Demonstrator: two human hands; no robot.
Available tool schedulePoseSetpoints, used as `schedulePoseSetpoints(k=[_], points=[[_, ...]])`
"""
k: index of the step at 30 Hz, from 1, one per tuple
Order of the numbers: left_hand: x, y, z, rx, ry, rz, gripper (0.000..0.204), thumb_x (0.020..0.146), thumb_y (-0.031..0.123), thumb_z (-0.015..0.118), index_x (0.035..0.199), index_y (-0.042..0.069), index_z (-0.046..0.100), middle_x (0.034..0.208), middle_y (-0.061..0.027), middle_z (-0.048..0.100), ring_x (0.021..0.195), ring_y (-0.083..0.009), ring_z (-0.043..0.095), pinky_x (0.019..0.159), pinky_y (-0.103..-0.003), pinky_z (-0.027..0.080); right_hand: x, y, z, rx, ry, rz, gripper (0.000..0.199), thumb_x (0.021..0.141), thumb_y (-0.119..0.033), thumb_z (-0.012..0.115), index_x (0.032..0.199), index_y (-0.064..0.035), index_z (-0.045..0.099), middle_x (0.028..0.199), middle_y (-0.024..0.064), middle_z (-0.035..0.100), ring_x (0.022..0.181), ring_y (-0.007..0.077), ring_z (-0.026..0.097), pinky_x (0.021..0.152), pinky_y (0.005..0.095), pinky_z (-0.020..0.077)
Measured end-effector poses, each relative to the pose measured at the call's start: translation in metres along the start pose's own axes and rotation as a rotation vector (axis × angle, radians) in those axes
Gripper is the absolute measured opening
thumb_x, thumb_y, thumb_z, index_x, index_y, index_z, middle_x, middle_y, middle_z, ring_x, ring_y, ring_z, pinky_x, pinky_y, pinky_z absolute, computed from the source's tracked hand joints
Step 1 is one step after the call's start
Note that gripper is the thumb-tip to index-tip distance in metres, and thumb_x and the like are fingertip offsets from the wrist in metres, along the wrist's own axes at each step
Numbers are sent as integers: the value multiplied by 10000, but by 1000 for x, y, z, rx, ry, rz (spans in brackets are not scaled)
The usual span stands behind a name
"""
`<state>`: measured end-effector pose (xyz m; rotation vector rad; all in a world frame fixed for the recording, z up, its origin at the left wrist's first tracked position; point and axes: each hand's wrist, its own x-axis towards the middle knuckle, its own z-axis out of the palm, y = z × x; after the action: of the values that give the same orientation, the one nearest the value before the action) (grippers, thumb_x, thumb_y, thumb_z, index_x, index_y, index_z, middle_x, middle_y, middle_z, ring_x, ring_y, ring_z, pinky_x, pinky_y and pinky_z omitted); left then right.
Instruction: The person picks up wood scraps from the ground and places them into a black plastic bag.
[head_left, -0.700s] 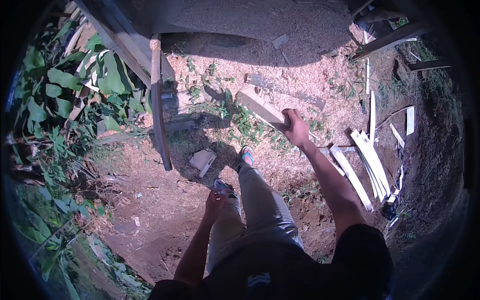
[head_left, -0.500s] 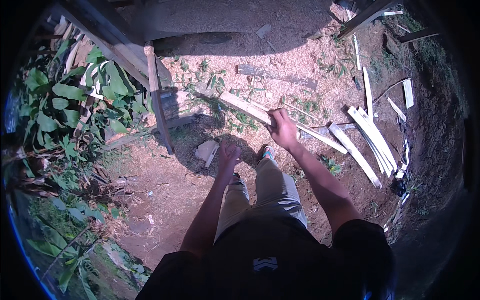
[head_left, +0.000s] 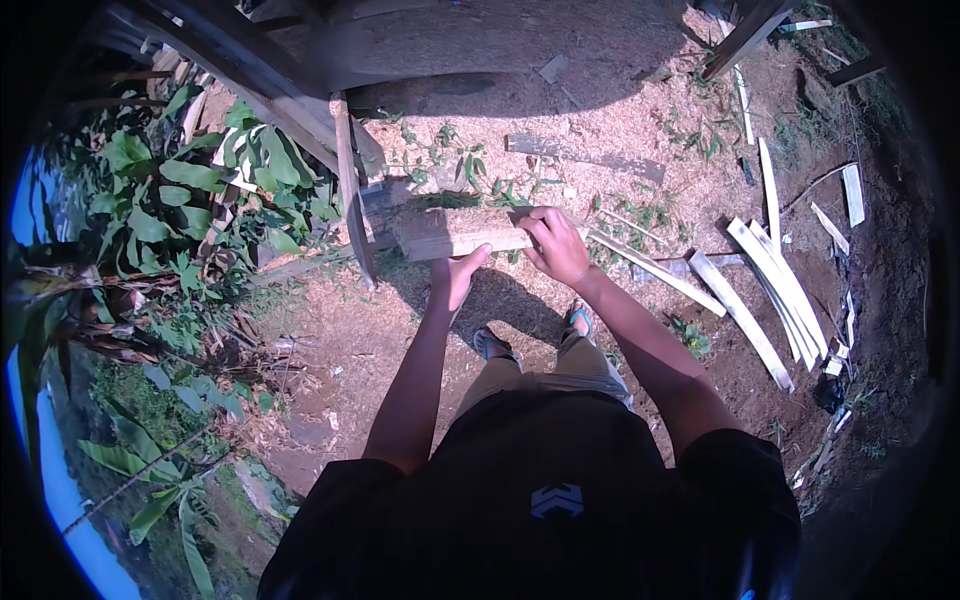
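A short, thick wooden plank is held up in front of me with its broad sawn face showing. My right hand is closed over its right end, fingers on top. Under its middle, my left hand supports it, with the thumb pressed on the near edge and the other fingers hidden beneath. Past my right hand, a thin wooden strip lies on the ground, angled toward the right.
Several pale wooden slats lie on the bare soil at right. A weathered board rests on sawdust farther off. Timber posts and leafy plants stand at left. My sandaled feet are below the plank.
The plank has come nearer and turned more level, showing its broad face. My left hand, empty before, has risen to take hold of it. My right hand keeps its grip.
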<state>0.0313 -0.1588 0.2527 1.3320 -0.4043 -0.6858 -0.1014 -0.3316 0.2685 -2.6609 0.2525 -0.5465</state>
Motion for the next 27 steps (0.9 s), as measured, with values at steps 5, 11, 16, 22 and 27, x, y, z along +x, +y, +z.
schedulePoseSetpoints(k=[5,11,16,22,27], points=[[9,-15,20,475,105,-165,767,709,164,872,1284,-94,434,1161,-167,591,1017,-239,584,927,-377,469,22,17,-7,-390,-719,615,787,783,-127,713,1482,-97,354,1417,201,428,1322,331,441,1092,446,370],[-21,-39,38,533,86,118,1095,646,46,868,1458,-43,139,1381,-198,410,1278,-268,441,1048,-376,403,5,-6,-21,928,-394,285,545,1029,-375,409,1498,-105,345,1567,137,290,1388,340,370,1143,408,317],[-37,-58,36,370,-6,-47,988,686,-50,810,1455,6,192,1371,-180,445,1266,-265,471,1032,-393,461,-25,-14,13,935,-279,147,654,1033,-545,188,1493,-112,356,1560,144,299,1416,333,322,1180,412,233],[-44,-56,71,374,-24,-130,937,686,-77,809,1436,22,257,1371,-183,444,1237,-275,499,1030,-410,467,-82,55,55,559,-344,591,654,1036,-528,191,1490,-76,325,1530,205,327,1446,316,272,1190,407,209],[-33,-78,59,192,-30,-58,906,719,-66,783,1451,20,256,1407,-169,412,1271,-253,460,1084,-415,404,-54,7,6,1035,-128,148,598,1061,-444,209,1492,-46,327,1529,194,339,1436,320,291,1197,397,197]])
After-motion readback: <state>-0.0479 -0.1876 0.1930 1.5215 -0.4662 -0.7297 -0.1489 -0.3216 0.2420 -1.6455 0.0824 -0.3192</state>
